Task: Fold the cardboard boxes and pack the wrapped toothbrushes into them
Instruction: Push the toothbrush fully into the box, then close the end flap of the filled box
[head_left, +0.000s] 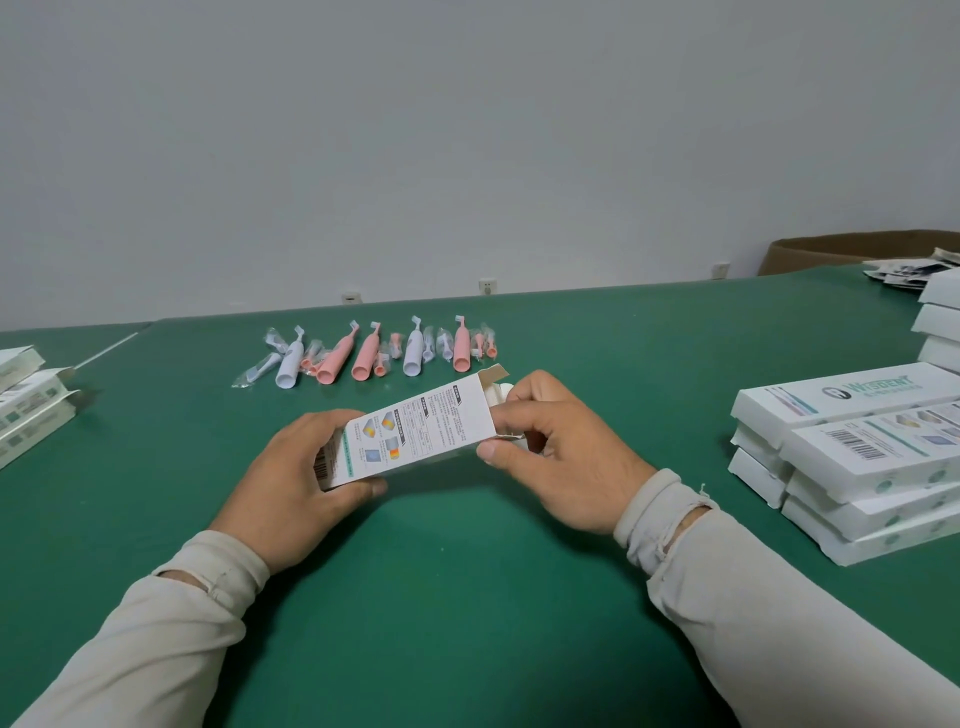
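Packing step now: left hand (291, 483) grasps the box (410, 434) above the near bench (467, 597), right hand (550, 447) pinches its open end around something white. Next, probably tucking the flap (493, 375).

**Card, plastic, felt-like cloth**

Printed white cardboard box (410, 431), smooth with a slight sheen, brown raw card on its flap. Matt green cloth table cover (467, 571). Smooth pink and white plastic toothbrush handles (363, 353), brush heads in clear crinkled film. Stacked boxes (857, 467) of the same coated card. Soft beige knit sleeves (779, 597), frayed at the cuffs.
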